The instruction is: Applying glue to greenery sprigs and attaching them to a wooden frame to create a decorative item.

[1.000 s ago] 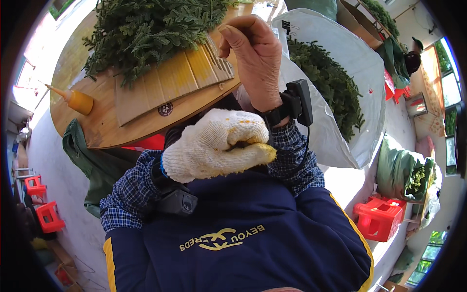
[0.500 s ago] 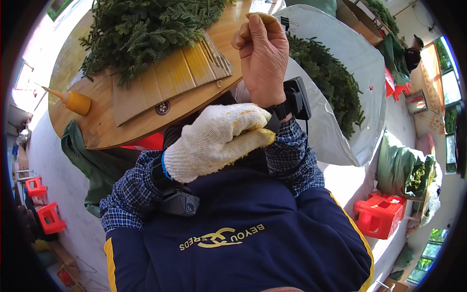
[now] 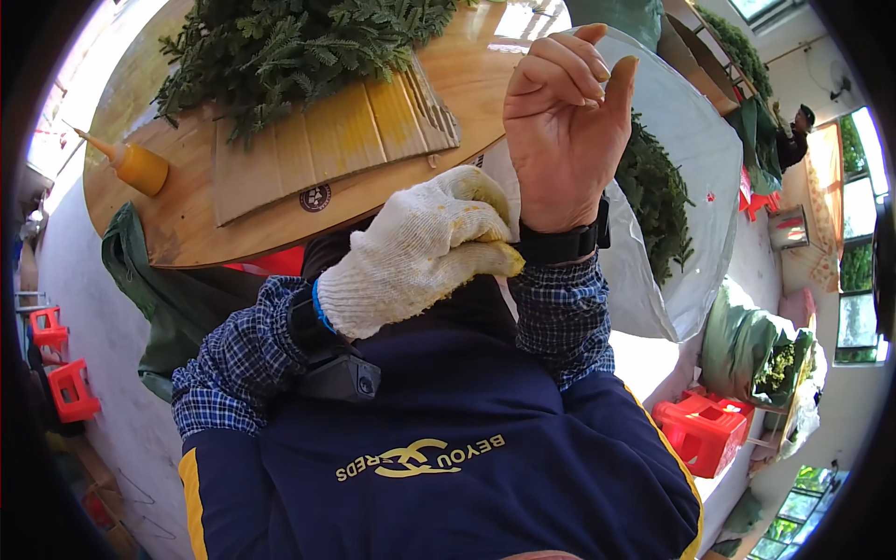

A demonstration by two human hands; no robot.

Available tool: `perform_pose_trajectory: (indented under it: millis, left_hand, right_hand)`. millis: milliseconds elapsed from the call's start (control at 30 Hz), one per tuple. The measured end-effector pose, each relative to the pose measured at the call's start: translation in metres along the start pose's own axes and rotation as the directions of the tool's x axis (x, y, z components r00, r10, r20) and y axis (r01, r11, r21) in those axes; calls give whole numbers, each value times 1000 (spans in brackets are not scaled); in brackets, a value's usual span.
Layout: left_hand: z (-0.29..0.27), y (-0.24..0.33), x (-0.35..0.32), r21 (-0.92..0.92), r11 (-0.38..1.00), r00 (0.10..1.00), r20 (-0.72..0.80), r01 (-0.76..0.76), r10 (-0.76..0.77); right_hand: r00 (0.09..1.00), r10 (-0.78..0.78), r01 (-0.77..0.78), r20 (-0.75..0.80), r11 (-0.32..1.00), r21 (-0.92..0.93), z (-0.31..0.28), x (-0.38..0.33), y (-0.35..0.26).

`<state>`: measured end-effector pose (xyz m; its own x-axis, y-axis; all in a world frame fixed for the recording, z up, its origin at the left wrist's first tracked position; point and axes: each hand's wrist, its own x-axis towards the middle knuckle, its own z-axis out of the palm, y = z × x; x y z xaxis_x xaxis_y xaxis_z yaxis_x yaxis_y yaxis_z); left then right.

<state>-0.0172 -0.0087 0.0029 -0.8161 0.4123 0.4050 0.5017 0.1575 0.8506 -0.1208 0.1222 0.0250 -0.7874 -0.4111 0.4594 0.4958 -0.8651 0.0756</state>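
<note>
Fingers: on the left hand (image 3: 420, 252) the fingers sit inside a white knit glove with yellow stains, curled in and pressed against the right wrist. They seem to pinch at the black wrist strap (image 3: 560, 245), but the tips are tucked under, so I cannot tell if they really grip it.
Right hand: the right hand (image 3: 560, 121) is bare and held up. Its fingers are bent over loosely, close together, and hold nothing. It looks lifted so the gloved hand can get at the wrist.
Strap: the black strap goes around the right wrist, just above the blue checked sleeve (image 3: 560, 317). It touches the glove.
Other wrist: a small black box (image 3: 341, 373) is tied to the left arm, just below the glove's blue cuff.
Worktop: the round wooden worktop (image 3: 177, 224) is past both hands. A flat sheet of cardboard (image 3: 327, 140) lies on it, likely to keep the wood clean.
Green stuff: a heap of feathery green sprigs (image 3: 280, 47) rests partly on the cardboard, well apart from the hands.
Bottle: a yellow squeeze bottle (image 3: 135, 166) stands tilted near the left edge of the worktop.
Bag: a big white bag (image 3: 691, 187) sits right of the worktop, open, with more green sprigs inside.
Floor: red plastic crates (image 3: 705, 431) are down on the right, and some more on the left.
</note>
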Motion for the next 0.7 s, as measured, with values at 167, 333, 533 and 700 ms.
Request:
perform_pose_trajectory:
  millis: [167, 333, 533, 700]
  left_hand:
    - [1, -8, 1, 16, 1000, 1000, -23, -8, 8]
    - [6, -13, 1, 4, 998, 995, -76, -68, 68]
    - [7, -10, 0, -151, 982, 991, -40, 118, -125]
    - [7, -29, -6, -218, 957, 980, -19, 190, -198]
  right_hand:
    - [1000, 1, -4, 25, 993, 116, 12, -2, 12]
    - [998, -18, 9, 63, 990, 142, 20, -4, 22]
    - [993, 28, -51, 117, 979, 200, 27, -5, 29]
    - [881, 233, -156, 412, 965, -212, 25, -11, 49]
